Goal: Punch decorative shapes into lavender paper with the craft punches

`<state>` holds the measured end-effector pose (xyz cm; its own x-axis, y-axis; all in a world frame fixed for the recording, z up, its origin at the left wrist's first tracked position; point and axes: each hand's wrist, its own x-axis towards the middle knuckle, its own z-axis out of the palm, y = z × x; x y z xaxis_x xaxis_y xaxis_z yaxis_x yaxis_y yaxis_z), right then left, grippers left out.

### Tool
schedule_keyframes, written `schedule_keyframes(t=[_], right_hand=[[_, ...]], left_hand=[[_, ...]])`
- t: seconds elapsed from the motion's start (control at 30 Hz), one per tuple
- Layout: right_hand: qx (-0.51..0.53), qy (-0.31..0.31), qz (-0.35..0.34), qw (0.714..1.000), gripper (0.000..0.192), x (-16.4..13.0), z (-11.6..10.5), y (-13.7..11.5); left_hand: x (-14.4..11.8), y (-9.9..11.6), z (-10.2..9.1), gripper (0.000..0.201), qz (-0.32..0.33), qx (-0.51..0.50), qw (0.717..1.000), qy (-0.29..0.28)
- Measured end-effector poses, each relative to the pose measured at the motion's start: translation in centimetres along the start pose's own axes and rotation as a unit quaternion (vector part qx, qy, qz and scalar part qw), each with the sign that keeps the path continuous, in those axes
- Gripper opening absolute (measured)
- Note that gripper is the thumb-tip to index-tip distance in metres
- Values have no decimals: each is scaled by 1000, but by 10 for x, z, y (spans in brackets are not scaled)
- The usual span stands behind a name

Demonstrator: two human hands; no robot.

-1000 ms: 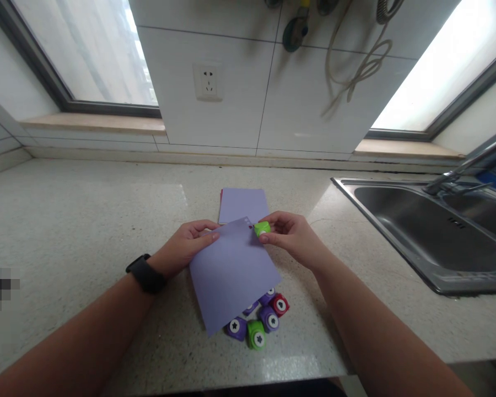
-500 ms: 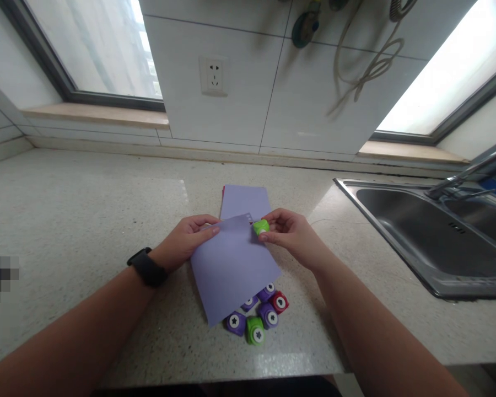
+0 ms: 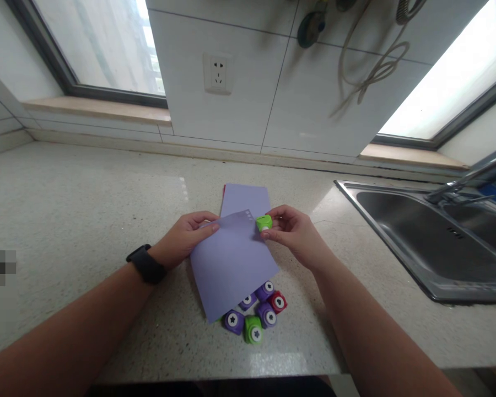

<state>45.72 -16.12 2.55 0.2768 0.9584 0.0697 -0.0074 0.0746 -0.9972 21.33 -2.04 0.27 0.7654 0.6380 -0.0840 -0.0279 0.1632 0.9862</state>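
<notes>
My left hand (image 3: 192,236) pinches the upper left edge of a purple sheet of paper (image 3: 233,259), which is tilted above the counter. A few small punched holes show near the sheet's top corner. Between the thumb and fingers of my right hand (image 3: 291,229) is a green craft punch (image 3: 264,223), close beside the paper's right edge. Partly under the sheet's lower edge lie several craft punches: a red punch (image 3: 278,302), a green punch (image 3: 253,330) and purple punches such as this one (image 3: 233,321). Behind the held sheet rests a stack of purple paper (image 3: 247,197).
A steel sink (image 3: 421,237) with a faucet (image 3: 458,184) is set into the speckled counter (image 3: 86,220) at the right. On the tiled wall are a socket (image 3: 218,73) and a hanging cord (image 3: 372,80). The counter's front edge runs close to my body.
My right hand has drawn the green punch slightly right, away from the paper's edge, and more holes at the corner show. My left hand still holds the sheet in nearly the same place.
</notes>
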Motion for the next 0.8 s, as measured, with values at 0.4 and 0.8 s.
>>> schedule_keyframes(t=[0.4,0.8], right_hand=[[-5,-6,-9,1000,41,0,0,0],[43,-4,-19,999,39,1,1,2]], left_hand=[[0,0,-1,35,-5,-2,1000,-5],[1,-1,-1,35,-5,-9,1000,-14]])
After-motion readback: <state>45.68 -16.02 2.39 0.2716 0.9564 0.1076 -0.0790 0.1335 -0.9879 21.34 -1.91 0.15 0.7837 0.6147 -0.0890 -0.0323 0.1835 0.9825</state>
